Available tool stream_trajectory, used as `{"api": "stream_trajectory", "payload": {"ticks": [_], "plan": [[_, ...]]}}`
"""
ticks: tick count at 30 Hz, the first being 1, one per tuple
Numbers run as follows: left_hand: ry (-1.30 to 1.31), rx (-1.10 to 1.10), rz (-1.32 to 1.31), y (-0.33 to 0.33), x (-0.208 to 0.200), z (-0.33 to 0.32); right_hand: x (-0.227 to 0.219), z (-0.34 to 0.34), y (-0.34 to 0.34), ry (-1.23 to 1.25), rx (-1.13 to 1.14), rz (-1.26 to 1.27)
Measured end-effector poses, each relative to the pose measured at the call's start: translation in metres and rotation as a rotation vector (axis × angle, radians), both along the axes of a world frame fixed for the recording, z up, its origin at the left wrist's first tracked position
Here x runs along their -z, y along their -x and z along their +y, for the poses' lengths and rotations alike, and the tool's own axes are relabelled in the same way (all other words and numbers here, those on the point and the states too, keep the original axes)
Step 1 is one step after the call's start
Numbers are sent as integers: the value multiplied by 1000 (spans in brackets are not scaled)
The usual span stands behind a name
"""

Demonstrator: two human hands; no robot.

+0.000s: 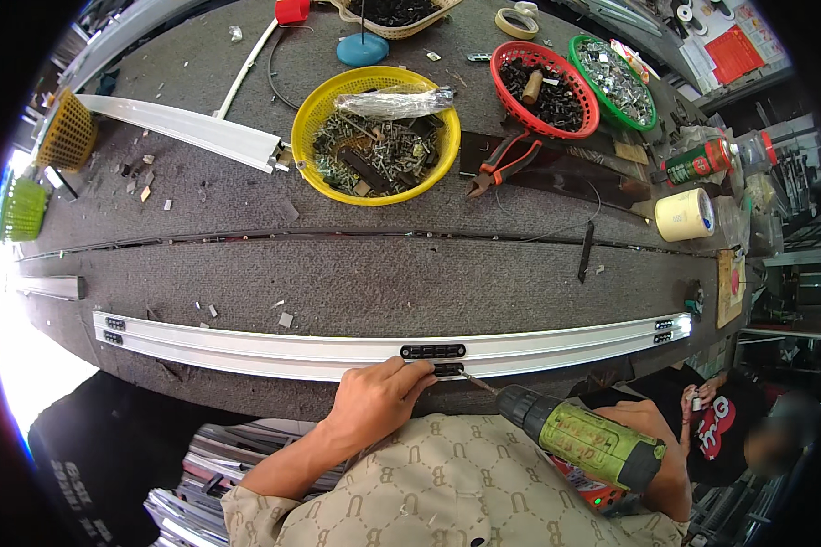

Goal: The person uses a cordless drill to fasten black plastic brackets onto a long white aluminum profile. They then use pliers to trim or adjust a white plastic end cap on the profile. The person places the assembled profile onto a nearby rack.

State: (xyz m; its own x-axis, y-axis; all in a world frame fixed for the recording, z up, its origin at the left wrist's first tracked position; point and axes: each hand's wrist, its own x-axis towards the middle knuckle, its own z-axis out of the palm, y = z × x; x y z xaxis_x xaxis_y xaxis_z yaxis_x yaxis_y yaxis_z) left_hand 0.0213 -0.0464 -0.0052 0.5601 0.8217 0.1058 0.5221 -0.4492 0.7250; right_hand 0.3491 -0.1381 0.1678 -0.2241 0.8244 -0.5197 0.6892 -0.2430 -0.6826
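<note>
A long white metal profile (246, 349) lies along the near edge of the table. My left hand (379, 394) is closed, its fingertips pressing a small black slotted fitting (448, 370) against the profile's near strip. My right hand (655, 430) grips a green and black cordless drill (582, 438). The drill's bit (480, 384) slants toward the right end of that fitting, its tip at or touching it. A matching black fitting (432, 351) sits on the far strip just beyond. Small black fittings (114, 325) also show in pairs at both ends of the profile.
Beyond stand a yellow basket (306, 164) of screws, a red basket (502, 77) of black parts and a green basket (648, 114) of metal pieces. Red-handled pliers (504, 164) and a tape roll (684, 215) lie nearby. Other people are at lower left and right.
</note>
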Motion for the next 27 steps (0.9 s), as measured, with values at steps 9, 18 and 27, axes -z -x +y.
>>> {"api": "stream_trajectory", "payload": {"ticks": [9, 18, 27], "plan": [[-13, 32, 32, 3, 9, -2, -22, 40, 12, 106, -108, -77], [43, 62, 12, 5, 8, 2, -45, 68, 32, 224, -213, -237], [40, 70, -22, 4, 8, 5, -53, 79, 48, 268, -300, -267]]}}
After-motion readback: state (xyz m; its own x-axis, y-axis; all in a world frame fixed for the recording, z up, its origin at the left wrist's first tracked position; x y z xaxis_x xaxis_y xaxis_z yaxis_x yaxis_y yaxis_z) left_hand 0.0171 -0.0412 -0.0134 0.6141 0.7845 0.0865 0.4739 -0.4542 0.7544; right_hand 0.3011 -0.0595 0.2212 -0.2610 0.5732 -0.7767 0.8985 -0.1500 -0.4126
